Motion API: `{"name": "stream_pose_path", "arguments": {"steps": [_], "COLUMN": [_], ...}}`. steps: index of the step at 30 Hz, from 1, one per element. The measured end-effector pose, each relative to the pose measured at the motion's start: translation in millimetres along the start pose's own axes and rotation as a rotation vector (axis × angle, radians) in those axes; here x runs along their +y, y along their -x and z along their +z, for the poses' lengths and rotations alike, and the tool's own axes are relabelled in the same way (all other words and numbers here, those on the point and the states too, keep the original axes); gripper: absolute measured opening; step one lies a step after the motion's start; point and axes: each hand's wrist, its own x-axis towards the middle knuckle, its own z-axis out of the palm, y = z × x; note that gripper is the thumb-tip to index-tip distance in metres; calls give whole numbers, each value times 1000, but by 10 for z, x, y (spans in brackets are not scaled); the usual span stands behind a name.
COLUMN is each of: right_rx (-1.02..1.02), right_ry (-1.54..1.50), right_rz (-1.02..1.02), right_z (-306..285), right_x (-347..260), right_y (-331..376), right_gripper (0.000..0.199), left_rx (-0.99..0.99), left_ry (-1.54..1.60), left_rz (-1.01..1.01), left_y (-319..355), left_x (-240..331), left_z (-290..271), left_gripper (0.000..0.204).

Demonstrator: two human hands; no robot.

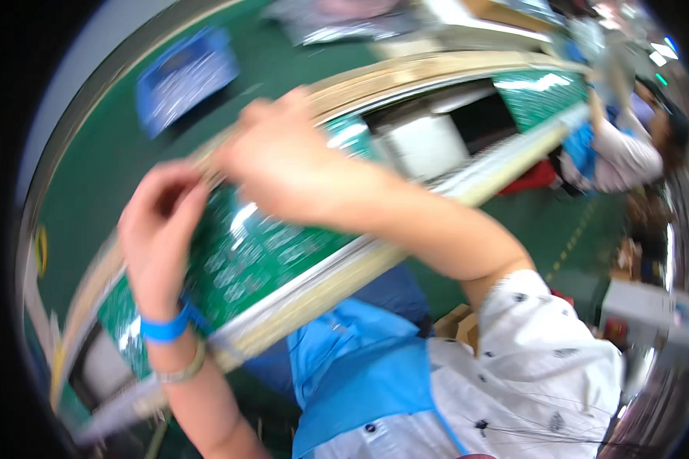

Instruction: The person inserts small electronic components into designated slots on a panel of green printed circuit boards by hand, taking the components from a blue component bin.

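Observation:
Both my hands meet above the long green bench top, close to its far wooden rail. My left hand is curled, thumb and fingertips together in a pinch. A blue wrist strap and a pale bracelet circle that wrist. Just right of it, my right hand is closed, its fingers pointing toward the left hand's fingertips. Motion blur smears both hands, and whatever lies between the fingertips is too small and blurred to name.
A blue plastic tray sits beyond the rail on a green surface, near a clear plastic bag. Pale and dark panels are set in the bench to the right. A co-worker is at the bench's far right end. Cardboard lies below.

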Motion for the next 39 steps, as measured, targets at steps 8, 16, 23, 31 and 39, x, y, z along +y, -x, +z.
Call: {"name": "stream_pose_path", "arguments": {"steps": [8,16,23,31,39], "right_rx": [205,189,163,220,161], "right_ry": [-168,-242,-370,-389,-589], "right_rz": [-32,-44,-29,28,16], "right_z": [212,219,65,-3,-51], "right_x": [35,102,97,434,403], "right_y": [11,29,-42,51,40], "right_gripper": [7,8,10,17,20], "left_rx": [-26,-65,-54,-49,-30], "left_ry": [78,100,2,-175,-132], "left_rz": [-79,-127,-121,-94,-144], "left_y": [3,-24,17,-35,-6], "left_x": [-82,-105,-41,149,140], "left_z": [-44,-5,-105,159,243], "left_gripper": [13,14,12,11,13]}}
